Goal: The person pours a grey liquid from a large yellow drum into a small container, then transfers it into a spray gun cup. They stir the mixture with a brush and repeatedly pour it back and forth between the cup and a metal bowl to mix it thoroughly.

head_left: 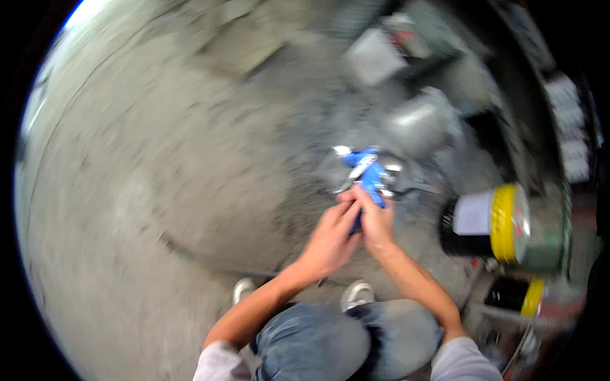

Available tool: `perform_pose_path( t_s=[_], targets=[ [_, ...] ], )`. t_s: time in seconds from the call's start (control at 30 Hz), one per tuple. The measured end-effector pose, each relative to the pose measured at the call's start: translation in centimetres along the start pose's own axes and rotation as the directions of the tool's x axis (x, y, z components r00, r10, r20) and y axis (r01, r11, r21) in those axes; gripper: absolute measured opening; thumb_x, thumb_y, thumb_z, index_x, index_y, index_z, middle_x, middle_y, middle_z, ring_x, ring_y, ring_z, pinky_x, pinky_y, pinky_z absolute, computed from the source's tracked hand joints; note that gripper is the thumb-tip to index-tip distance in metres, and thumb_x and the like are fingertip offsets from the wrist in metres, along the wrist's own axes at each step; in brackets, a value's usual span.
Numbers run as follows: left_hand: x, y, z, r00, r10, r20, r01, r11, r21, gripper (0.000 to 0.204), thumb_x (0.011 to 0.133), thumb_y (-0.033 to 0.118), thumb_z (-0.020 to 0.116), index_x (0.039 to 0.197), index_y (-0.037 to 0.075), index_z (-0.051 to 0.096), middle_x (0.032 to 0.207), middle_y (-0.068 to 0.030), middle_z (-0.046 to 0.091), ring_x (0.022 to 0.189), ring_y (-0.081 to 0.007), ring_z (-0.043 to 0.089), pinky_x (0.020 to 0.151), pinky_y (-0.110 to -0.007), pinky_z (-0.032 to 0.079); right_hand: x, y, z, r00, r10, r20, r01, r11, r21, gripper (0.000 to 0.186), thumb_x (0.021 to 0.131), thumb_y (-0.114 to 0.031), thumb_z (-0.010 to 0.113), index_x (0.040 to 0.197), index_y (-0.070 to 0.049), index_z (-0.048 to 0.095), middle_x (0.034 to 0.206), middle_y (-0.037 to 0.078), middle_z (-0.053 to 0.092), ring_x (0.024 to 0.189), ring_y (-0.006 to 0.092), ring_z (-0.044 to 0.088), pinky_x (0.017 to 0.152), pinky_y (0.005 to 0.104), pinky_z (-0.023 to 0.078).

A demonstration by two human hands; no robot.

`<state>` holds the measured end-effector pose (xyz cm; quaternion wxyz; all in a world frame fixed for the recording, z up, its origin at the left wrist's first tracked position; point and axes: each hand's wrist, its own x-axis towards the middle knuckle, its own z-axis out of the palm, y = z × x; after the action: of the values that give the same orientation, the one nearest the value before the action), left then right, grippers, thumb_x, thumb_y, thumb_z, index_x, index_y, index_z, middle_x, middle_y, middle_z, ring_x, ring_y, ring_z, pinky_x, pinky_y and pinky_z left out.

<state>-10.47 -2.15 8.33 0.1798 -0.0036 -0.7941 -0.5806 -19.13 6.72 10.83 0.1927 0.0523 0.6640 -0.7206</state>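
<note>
A blue spray gun (373,176) with shiny metal parts is held out in front of my knees, its silvery front end pointing away from me. My right hand (377,223) is closed around its handle. Against it, my left hand (330,236) is also closed, its fingers wrapped about the lower part of the handle near the dark blue end. Motion blur hides the exact finger positions. Just beyond the gun, on the stained floor, are a round shiny metal thing (394,168) and a flat-handled tool (419,186), both too smeared to name.
To the right stands a black and yellow bucket (502,222), with a smaller black and yellow one (518,296) nearer. A clear plastic-looking container (422,124) and a white box (375,57) lie farther off. A thin hose or rod (210,259) crosses the concrete floor (140,159) by my shoes.
</note>
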Motion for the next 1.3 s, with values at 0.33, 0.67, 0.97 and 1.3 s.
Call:
perform_pose_path(
  t_s=[0.33,0.67,0.97,1.3],
  targets=[
    [-17.9,-19.9,-21.8,0.689,-0.33,-0.645,0.696,0.547,0.464,0.033,0.088,0.014,0.067,0.118,0.002,0.061,0.112,-0.0138,0.062,0.1,-0.0276,0.059,0.08,-0.039,0.05,0.8,-9.6,-20.3,0.887,-0.22,-0.405,0.264,0.963,0.054,0.027,0.093,-0.015,0.063,0.072,-0.011,0.047,0.059,-0.002,0.044,0.048,0.0075,0.042,0.043,0.025,0.036],
    [-24.5,-27.4,-29.3,0.299,-0.537,-0.788,0.942,0.296,0.156,0.049,0.08,0.022,0.075,0.119,-0.001,0.057,0.111,-0.0218,0.065,0.102,-0.0353,0.063,0.092,-0.043,0.046,6.1,-6.3,-32.4,0.842,0.328,-0.428,-0.289,0.944,0.156,0.023,0.083,-0.005,0.061,0.067,-0.011,0.045,0.056,-0.003,0.041,0.044,0.0086,0.038,0.039,0.026,0.034],
    [-13.2,-11.1,-26.2,0.576,-0.556,-0.599,0.509,0.818,-0.269,0.015,0.095,0.02,0.058,0.101,0.007,0.056,0.071,0.0034,0.045,0.061,-0.0054,0.041,0.053,-0.024,0.034,7.1,-2.5,-31.3,0.835,0.166,-0.524,-0.146,0.986,0.08,0.023,0.081,-0.005,0.061,0.065,-0.01,0.044,0.054,-0.002,0.041,0.042,0.0097,0.04,0.037,0.0265,0.033],
    [-3.6,2.7,-16.0,0.868,-0.487,-0.097,0.39,0.788,-0.476,0.029,0.102,0.035,0.045,0.102,0.007,0.052,0.066,0.0022,0.043,0.053,-0.0066,0.038,0.046,-0.022,0.031,7.4,-2.4,-31.5,0.864,0.185,-0.468,-0.162,0.983,0.088,0.023,0.08,-0.007,0.063,0.063,-0.009,0.047,0.055,0.0,0.044,0.041,0.0106,0.041,0.036,0.0275,0.035]
  ],
)
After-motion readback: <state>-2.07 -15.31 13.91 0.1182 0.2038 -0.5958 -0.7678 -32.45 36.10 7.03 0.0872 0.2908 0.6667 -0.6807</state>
